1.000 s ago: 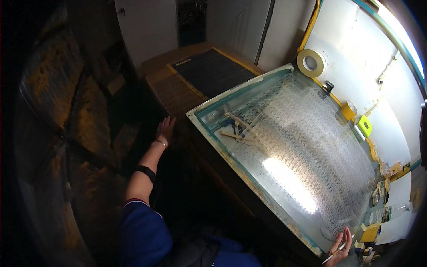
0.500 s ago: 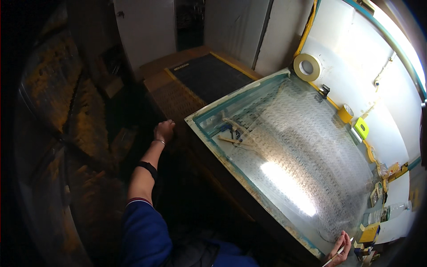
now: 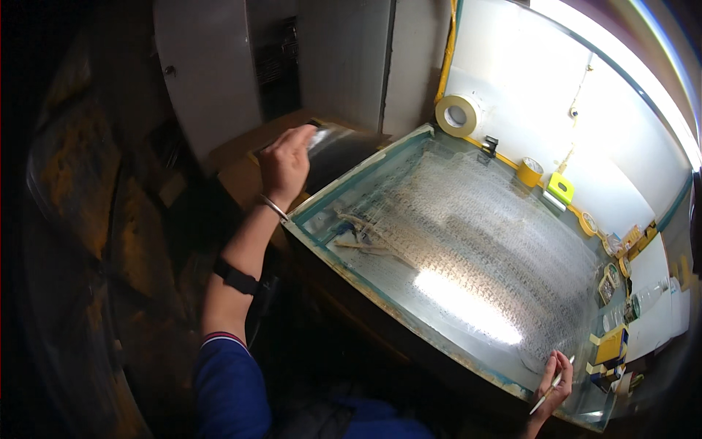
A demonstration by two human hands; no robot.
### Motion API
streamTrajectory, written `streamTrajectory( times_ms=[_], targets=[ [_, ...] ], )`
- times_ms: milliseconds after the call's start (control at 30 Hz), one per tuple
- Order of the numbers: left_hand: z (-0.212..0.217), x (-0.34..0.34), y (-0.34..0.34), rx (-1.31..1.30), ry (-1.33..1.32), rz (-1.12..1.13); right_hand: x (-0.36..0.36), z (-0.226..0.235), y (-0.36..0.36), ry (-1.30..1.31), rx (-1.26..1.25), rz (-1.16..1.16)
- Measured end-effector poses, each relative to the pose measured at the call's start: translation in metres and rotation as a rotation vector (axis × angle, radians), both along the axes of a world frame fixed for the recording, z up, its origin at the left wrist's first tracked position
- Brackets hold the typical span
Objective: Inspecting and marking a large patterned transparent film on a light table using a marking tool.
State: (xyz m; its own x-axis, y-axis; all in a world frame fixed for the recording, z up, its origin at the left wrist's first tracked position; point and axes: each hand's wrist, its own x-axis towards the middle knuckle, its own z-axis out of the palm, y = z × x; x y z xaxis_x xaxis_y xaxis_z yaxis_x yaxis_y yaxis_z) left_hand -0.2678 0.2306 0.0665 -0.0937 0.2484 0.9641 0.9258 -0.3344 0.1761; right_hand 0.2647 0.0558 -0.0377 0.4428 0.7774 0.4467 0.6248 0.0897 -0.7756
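My left hand [image 3: 287, 164] is raised over the far left corner of the glass-topped table [image 3: 344, 276]. Its fingers are closed at the edge of a dark, glossy sheet [image 3: 344, 151], which shows a streak of glare and looks tilted up. Near the table's front right corner, my right hand [image 3: 553, 388] pinches a slim pale stick [image 3: 546, 395], like a fine brush or pen; its exact kind cannot be made out. A wide clear film with a speckled pattern [image 3: 468, 219] covers most of the glass.
Along the back edge stand a large tape roll [image 3: 457, 115], a black clip [image 3: 490, 145], a yellow tape roll [image 3: 529, 172] and a lime-green scraper [image 3: 560, 189]. A clear bottle [image 3: 647, 296] and yellow box [image 3: 610, 345] lie at right. Small tools [image 3: 358, 238] show at the table's left.
My left hand has risen and moved toward the dark sheet, now closed at its edge; the sheet, flat before, appears lifted. My right hand keeps the stick. The view has shifted.
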Motion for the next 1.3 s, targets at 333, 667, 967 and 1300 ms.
streamTrajectory(
  times_ms=[333,667,967,1300],
  targets=[
    [-0.005,0.162,-0.111,-0.111,0.359,-0.567,0.001,0.008,-0.004,-0.034,0.094,0.037],
    [-0.056,0.109,-0.183,-0.696,-0.077,-0.683,0.01,0.007,-0.004,-0.138,0.223,-0.03],
    [-0.083,0.049,-0.178,-0.74,-0.284,-0.801,0.01,0.002,-0.005,-0.042,0.155,0.0],
    [-0.11,0.052,-0.152,-0.72,-0.348,-0.506,0.003,0.002,-0.001,-0.125,0.037,0.043]
  ],
)
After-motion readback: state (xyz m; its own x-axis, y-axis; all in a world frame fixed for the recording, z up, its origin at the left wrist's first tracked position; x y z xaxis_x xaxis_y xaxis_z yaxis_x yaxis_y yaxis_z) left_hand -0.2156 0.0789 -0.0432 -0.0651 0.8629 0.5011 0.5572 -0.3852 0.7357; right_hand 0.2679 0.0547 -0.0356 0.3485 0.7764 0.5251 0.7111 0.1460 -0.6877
